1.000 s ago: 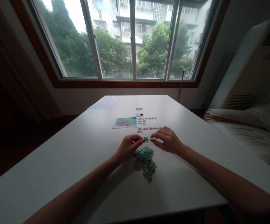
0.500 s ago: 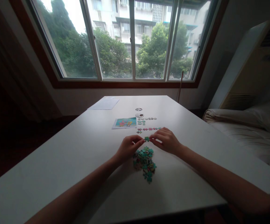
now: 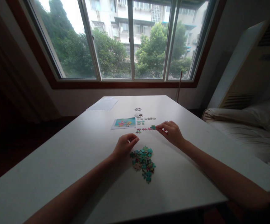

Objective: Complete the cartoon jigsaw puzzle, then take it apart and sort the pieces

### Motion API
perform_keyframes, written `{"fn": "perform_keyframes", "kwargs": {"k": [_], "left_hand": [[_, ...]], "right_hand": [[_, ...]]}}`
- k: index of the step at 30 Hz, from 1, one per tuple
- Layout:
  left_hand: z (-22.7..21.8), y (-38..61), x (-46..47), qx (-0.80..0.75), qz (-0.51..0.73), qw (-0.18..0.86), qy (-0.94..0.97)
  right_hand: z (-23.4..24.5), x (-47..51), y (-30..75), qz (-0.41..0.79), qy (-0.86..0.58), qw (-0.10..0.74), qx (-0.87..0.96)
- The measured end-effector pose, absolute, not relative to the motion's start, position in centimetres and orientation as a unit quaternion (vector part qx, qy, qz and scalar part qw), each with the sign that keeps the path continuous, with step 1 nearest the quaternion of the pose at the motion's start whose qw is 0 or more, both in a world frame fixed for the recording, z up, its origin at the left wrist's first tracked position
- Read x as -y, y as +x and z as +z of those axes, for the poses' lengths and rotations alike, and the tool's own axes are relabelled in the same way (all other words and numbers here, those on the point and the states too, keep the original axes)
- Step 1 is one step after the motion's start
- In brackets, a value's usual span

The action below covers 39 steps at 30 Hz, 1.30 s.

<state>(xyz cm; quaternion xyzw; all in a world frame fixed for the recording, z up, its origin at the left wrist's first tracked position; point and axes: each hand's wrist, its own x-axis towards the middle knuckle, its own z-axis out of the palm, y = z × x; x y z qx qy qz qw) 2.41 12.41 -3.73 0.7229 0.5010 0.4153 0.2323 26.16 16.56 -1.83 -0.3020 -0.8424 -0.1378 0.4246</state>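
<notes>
A green jigsaw puzzle piece (image 3: 153, 127) is pinched between the thumb and fingers of my right hand (image 3: 171, 132), over the right part of a row of pink puzzle pieces (image 3: 144, 129). My left hand (image 3: 125, 144) rests lower and to the left, its fingers curled in to the thumb with nothing seen between them. Just right of that wrist and nearer to me lies a loose heap of puzzle pieces (image 3: 144, 161), mostly green. Beyond the pink row, more pieces (image 3: 146, 119) are set out in short rows.
A picture card (image 3: 123, 123) with a colourful cartoon lies left of the rows. Two small round items (image 3: 138, 115) sit behind them. Paper sheets (image 3: 102, 104) lie at the far left of the white table (image 3: 79, 155). A sofa (image 3: 242, 124) stands off to the right.
My right hand has carried the green puzzle piece away from my left hand, forward and right to the pink row. My left hand has let go of it and drawn slightly left.
</notes>
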Motion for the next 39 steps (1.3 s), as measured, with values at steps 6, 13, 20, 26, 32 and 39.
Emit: {"fn": "perform_keyframes", "kwargs": {"k": [6, 13, 20, 26, 32, 39], "left_hand": [[-3.9, 2.5, -12.5, -0.502, 0.412, 0.239, 0.721], [-3.6, 2.2, -12.4, -0.504, 0.416, 0.234, 0.719], [-3.4, 1.9, -12.3, -0.503, 0.419, 0.235, 0.719], [-3.6, 1.7, -12.4, -0.503, 0.422, 0.237, 0.715], [-3.9, 1.7, -12.7, -0.503, 0.425, 0.240, 0.713], [-3.5, 1.7, -12.4, -0.501, 0.428, 0.233, 0.716]], "right_hand": [[-1.8, -17.3, 26.2, -0.131, -0.314, 0.395, 0.853], [-1.2, -22.9, 24.6, -0.048, -0.423, 0.286, 0.859], [-2.6, -27.6, 22.7, 0.037, -0.491, 0.217, 0.843], [-3.8, -29.1, 22.2, 0.079, -0.513, 0.187, 0.834], [-4.0, -29.6, 22.0, 0.097, -0.512, 0.179, 0.835], [-3.0, -28.7, 22.8, 0.085, -0.499, 0.200, 0.839]]}}
